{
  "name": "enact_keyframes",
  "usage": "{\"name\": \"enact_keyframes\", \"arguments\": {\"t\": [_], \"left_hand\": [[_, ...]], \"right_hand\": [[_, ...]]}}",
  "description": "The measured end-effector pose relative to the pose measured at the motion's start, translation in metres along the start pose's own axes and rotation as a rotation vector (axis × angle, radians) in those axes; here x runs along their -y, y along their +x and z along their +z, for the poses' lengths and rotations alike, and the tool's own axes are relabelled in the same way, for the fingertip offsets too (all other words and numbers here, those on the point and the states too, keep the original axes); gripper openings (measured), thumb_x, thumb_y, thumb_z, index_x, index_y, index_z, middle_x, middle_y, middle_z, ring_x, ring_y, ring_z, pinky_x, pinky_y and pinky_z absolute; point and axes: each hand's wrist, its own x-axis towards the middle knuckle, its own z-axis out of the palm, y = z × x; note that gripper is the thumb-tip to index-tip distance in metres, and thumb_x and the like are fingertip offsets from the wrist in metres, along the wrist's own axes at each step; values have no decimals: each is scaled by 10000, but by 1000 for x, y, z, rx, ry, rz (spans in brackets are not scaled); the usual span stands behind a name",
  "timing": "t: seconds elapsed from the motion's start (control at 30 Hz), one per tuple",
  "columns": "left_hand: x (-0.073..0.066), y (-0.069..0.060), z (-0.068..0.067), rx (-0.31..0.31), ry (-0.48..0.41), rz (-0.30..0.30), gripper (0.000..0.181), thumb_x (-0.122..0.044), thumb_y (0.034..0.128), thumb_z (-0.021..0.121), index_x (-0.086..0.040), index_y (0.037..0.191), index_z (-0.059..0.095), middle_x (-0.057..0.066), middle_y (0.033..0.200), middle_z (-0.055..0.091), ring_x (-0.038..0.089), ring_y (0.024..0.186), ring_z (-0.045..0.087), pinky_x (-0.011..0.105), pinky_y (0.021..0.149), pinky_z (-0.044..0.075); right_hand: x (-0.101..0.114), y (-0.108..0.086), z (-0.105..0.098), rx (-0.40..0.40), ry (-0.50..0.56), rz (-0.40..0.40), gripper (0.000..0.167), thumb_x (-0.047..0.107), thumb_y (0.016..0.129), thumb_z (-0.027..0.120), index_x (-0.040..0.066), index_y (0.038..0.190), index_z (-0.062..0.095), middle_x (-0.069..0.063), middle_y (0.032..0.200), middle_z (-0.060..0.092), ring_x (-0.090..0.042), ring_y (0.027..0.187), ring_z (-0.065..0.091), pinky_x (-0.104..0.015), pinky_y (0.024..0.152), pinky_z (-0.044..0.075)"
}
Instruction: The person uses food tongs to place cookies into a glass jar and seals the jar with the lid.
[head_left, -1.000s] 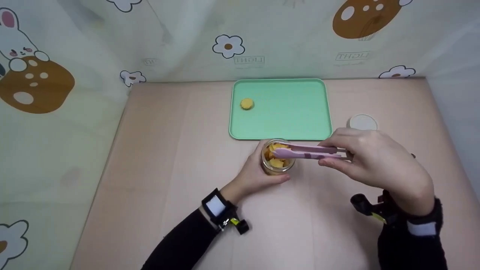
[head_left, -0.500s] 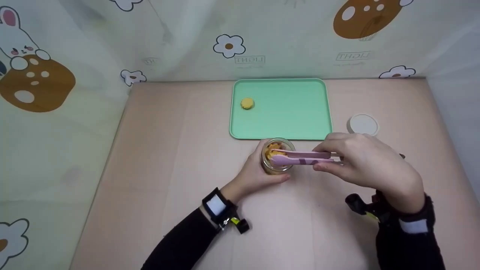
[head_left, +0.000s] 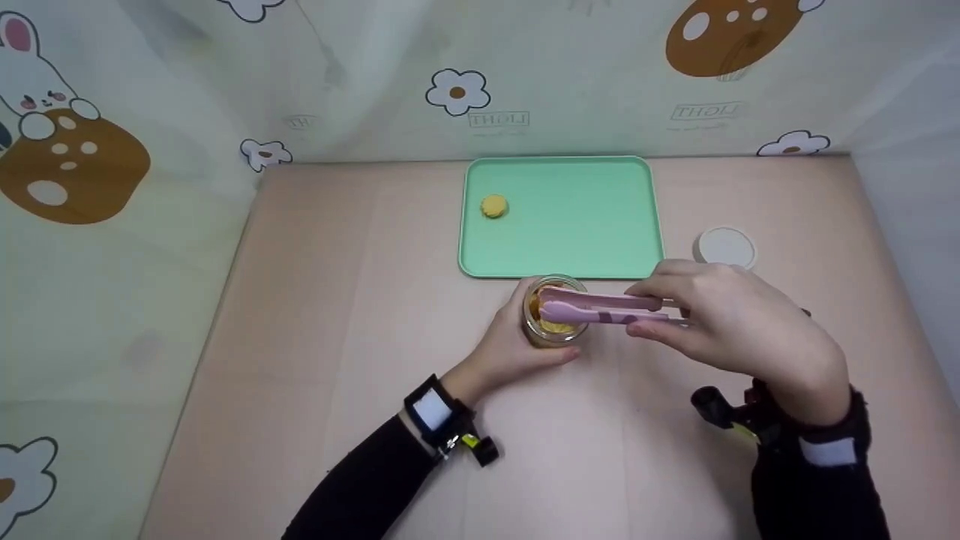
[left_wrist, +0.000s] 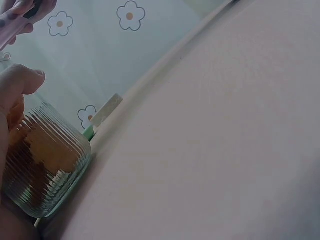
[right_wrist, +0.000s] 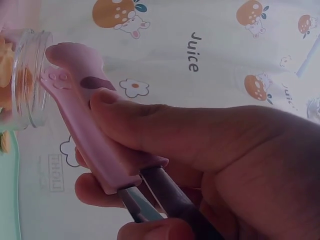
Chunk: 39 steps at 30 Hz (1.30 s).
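Observation:
In the head view my left hand (head_left: 499, 356) grips a ribbed glass jar (left_wrist: 55, 155) around its side, with the thumb toward the front. Yellow-orange biscuit-like pieces (head_left: 556, 327) are inside the jar. My right hand (head_left: 739, 319) pinches pink tongs (head_left: 577, 313) between thumb and fingers. The tongs' paw-shaped tips are at the jar's mouth, slightly apart in the head view. Whether they touch a piece cannot be told. A round yellow biscuit (head_left: 494, 206) lies toward the left side of the green tray (head_left: 577, 217).
Behind the jar the tray lies near the table's back edge. A round white lid (head_left: 726, 248) rests on the table, right of the tray and just beyond my right hand. A printed curtain (head_left: 360, 82) hangs along the back and sides.
My right hand has shifted a little left with the tongs. Their tips dipped toward the front of the jar, then moved back, and the tongs' arms spread slightly. My left hand and jar stay put.

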Motion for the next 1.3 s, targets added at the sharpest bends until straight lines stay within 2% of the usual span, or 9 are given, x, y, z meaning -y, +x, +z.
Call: {"name": "enact_keyframes", "arguments": {"t": [0.2,0.37,0.5,0.6,0.77,1.03,1.3], "left_hand": [[-1,0,0,5,-18,6,932,-193,783,999,-187,1545,463,-2,1446,649,177,1331,622,386,1194,477],[0,-1,0,4,21,5,1023,-232,781,1002,-215,1610,403,-15,1497,615,159,1388,586,395,1227,440],[1,1,0,11,43,11,1068,-270,790,998,-248,1648,361,-41,1523,599,139,1420,557,401,1237,424],[3,3,0,9,47,26,997,-269,789,1001,-238,1595,415,-52,1490,618,131,1402,567,398,1224,440],[4,1,0,-3,48,30,946,-251,786,1002,-212,1552,449,-54,1467,625,127,1386,574,388,1218,449],[2,0,-2,-20,52,14,921,-259,786,1002,-197,1535,469,-41,1449,628,140,1376,574,399,1207,453],[2,1,1,-16,72,14,928,-311,793,995,-209,1548,464,-53,1447,631,124,1365,585,388,1192,468]], "right_hand": [[-1,1,4,-59,15,-24,236,246,947,889,130,1141,820,85,932,673,-49,761,570,-286,644,528],[1,4,7,-168,14,-26,288,263,931,906,133,1172,816,58,966,701,-42,733,549,-263,612,504],[4,13,12,-261,3,-19,343,281,929,910,109,1206,803,-4,1003,717,-74,703,555,-268,577,489],[2,25,15,-283,-1,1,369,286,927,912,86,1216,798,-44,1023,725,-129,728,592,-315,596,511],[-2,59,18,-227,16,57,372,291,949,892,62,1224,791,-83,1014,720,-231,775,618,-372,639,497],[-13,122,28,-55,-1,179,456,377,979,847,38,1272,760,-131,1081,727,-298,921,675,-483,773,566],[-45,166,55,43,-8,273,498,396,997,808,-2,1288,738,-175,1101,721,-317,943,650,-479,784,557]]}}
